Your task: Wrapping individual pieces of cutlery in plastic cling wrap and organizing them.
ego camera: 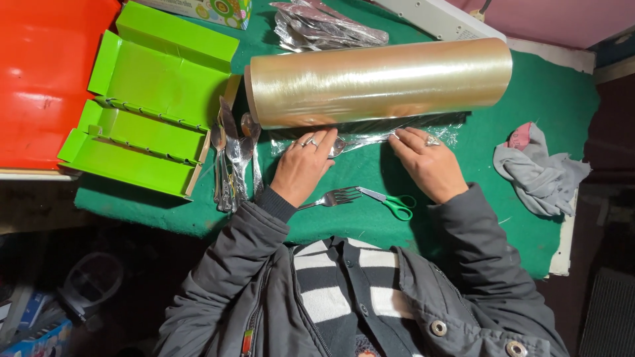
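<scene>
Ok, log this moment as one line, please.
left hand: pressing film over spoon | right hand: flat on film | roll: behind hands | scissors, fork: near

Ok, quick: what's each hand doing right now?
Left hand: open, pressing flat on the plastic film over a spoon.
Right hand: open, fingers pressing the film.
</scene>
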